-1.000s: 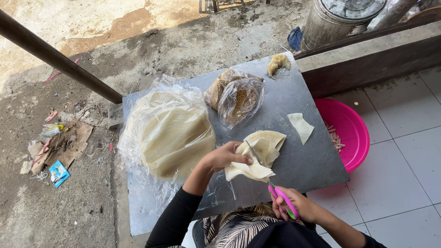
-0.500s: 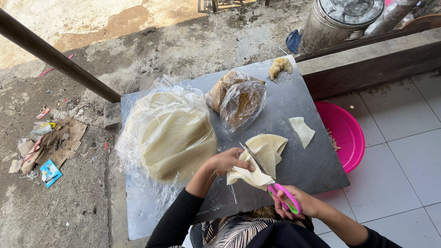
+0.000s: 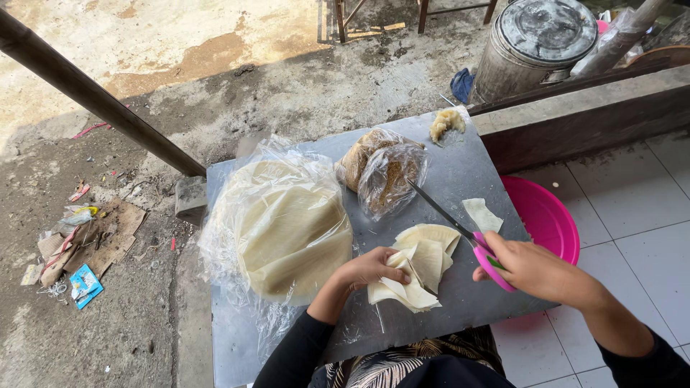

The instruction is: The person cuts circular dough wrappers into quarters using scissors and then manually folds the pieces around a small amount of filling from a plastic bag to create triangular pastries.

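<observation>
The left hand (image 3: 370, 269) presses curled fingers on folded pale wrappers (image 3: 417, 267) lying on the grey table (image 3: 460, 172). The right hand (image 3: 532, 269) grips pink-handled scissors (image 3: 467, 233), which now point away, lifted off the wrappers they touched earlier.

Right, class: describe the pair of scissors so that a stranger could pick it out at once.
Find the grey metal table, then the person's right hand at its right edge, beside the pink basin. That hand holds the scissors: pink handles, with long dark blades pointing up-left towards the clear bags, the only tool among pale sheets.
</observation>
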